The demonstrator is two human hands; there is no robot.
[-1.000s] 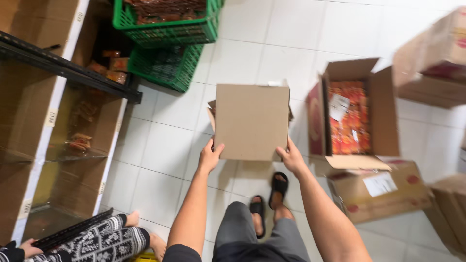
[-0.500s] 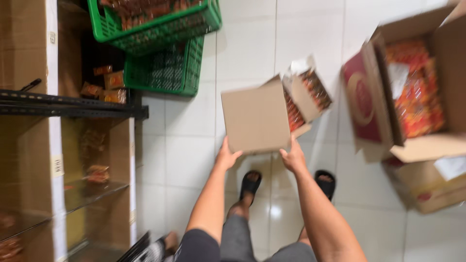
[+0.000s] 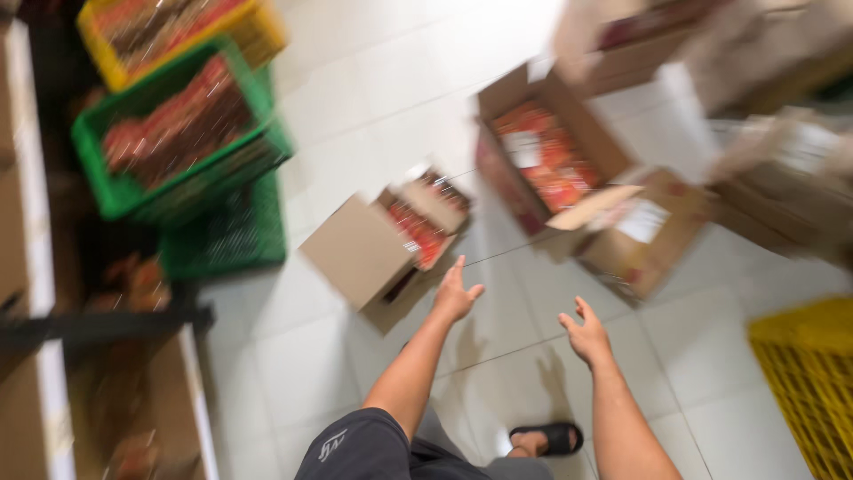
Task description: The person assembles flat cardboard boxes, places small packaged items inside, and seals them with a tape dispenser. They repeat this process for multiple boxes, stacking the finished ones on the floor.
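Several open cardboard boxes [image 3: 391,244] and green crates [image 3: 178,142] across white-tiled floor [image 3: 373,89].

box [image 3: 378,253] released, now on floor | left hand [image 3: 455,295], right hand [image 3: 586,336] empty, open

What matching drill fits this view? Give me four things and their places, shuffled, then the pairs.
Things:
1 small cardboard box
2 green crate
3 yellow crate
4 left hand

Places:
A far right, on the floor
B upper left, stacked on another
C empty, just right of the small box
D tilted on the floor, flap open

Pairs: 1-D, 2-B, 3-A, 4-C
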